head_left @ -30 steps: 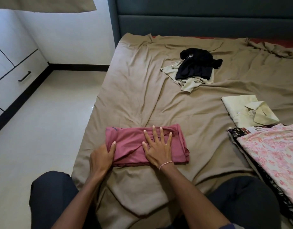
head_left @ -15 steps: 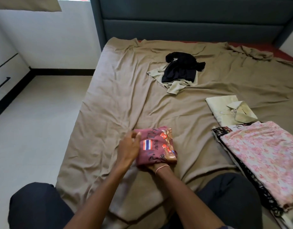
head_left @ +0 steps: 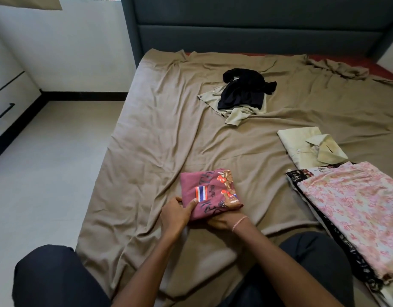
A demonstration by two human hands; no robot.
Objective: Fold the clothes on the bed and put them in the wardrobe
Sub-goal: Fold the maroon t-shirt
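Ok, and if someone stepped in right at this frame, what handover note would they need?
Left hand grips the folded maroon T-shirt at its near-left corner, thumb on top. Right hand is under its near edge, fingers hidden.
Done: the T-shirt is folded. A pale green shirt lies folded at the right, next to a stack topped by pink floral cloth.
Left: the black garment and the beige shirt under it lie crumpled in the middle of the bed. The folded pieces still have to go to the wardrobe.
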